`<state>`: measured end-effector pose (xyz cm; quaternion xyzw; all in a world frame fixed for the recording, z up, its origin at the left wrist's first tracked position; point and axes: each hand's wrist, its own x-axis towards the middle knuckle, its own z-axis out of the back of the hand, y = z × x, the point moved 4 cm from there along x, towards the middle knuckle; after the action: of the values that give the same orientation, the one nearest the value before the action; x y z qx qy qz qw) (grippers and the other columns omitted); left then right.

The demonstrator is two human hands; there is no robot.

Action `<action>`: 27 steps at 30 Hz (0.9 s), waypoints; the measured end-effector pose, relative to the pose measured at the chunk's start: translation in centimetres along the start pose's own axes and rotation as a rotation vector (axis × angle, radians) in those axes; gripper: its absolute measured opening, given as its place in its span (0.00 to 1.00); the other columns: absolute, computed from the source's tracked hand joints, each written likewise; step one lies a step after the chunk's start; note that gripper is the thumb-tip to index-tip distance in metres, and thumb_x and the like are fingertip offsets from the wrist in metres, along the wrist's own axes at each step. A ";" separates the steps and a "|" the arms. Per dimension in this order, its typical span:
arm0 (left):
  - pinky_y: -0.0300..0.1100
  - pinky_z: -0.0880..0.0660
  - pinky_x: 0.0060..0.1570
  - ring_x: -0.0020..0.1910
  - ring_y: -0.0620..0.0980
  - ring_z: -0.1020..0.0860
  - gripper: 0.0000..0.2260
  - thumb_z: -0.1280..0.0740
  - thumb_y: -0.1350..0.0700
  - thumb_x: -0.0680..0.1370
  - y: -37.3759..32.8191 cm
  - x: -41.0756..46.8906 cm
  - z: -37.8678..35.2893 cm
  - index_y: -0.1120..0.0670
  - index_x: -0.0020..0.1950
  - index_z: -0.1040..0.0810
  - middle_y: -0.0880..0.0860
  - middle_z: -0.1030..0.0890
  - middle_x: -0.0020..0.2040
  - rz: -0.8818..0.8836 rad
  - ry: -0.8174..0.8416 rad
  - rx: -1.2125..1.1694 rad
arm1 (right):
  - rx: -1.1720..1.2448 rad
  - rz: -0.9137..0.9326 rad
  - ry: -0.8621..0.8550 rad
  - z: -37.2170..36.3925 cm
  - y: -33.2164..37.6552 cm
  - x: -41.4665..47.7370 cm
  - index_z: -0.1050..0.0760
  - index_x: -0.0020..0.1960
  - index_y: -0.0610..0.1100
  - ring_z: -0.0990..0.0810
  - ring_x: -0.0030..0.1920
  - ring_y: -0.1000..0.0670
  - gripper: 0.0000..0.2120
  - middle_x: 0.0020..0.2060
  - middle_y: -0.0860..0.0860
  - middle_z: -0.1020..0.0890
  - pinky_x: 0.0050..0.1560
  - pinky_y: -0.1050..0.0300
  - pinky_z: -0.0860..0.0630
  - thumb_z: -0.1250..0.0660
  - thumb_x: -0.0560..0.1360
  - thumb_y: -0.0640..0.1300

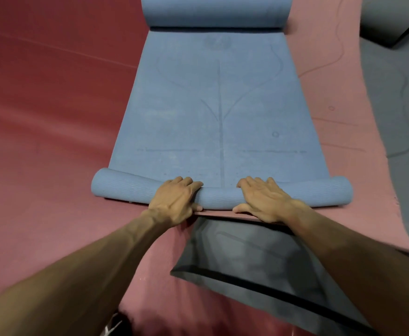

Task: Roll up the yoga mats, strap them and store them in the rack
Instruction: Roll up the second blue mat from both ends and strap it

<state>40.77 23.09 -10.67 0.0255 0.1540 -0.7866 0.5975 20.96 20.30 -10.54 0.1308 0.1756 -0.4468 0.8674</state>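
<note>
A blue yoga mat (220, 105) lies lengthwise ahead of me on the floor, printed with faint alignment lines. Its near end is wound into a thin roll (220, 196) across the view. My left hand (175, 201) grips the roll left of centre, fingers over the top and thumb under the near side. My right hand (261, 200) holds it the same way right of centre. The mat's far end curls up into a thicker roll (215, 10) at the top of the view.
A pink mat (339, 105) lies under the blue one and runs to the right. A dark grey mat (254, 258) sits under my forearms, another grey mat (397, 98) at right. Red floor (53, 93) spreads to the left.
</note>
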 end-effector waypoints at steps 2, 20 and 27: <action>0.44 0.32 0.56 0.59 0.53 0.27 0.24 0.34 0.43 0.76 -0.2 -1.4 0.1 0.50 0.69 0.34 0.51 0.24 0.61 0.004 0.029 -0.037 | 0.049 0.010 0.048 0.0 0.7 -1.2 0.38 0.68 0.44 0.30 0.62 0.44 0.29 0.63 0.46 0.30 0.62 0.46 0.37 0.44 0.78 0.64; 0.44 0.32 0.54 0.60 0.51 0.27 0.20 0.35 0.42 0.76 -3.9 -11.1 -4.0 0.47 0.66 0.31 0.51 0.24 0.59 0.041 0.258 -0.091 | 0.237 0.010 0.231 -6.8 6.0 -9.1 0.38 0.64 0.46 0.28 0.58 0.47 0.26 0.58 0.48 0.26 0.60 0.49 0.35 0.39 0.76 0.63; 0.49 0.31 0.59 0.60 0.53 0.32 0.22 0.31 0.48 0.74 -2.9 -9.5 -5.7 0.49 0.67 0.25 0.52 0.31 0.59 0.056 0.236 -0.243 | 0.136 0.100 -0.018 -8.0 5.3 -8.2 0.31 0.62 0.47 0.32 0.57 0.48 0.33 0.58 0.51 0.30 0.57 0.54 0.39 0.50 0.70 0.70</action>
<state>39.94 34.23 -13.37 0.0495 0.3163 -0.7368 0.5956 19.43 32.37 -13.92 0.1938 0.1302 -0.4147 0.8795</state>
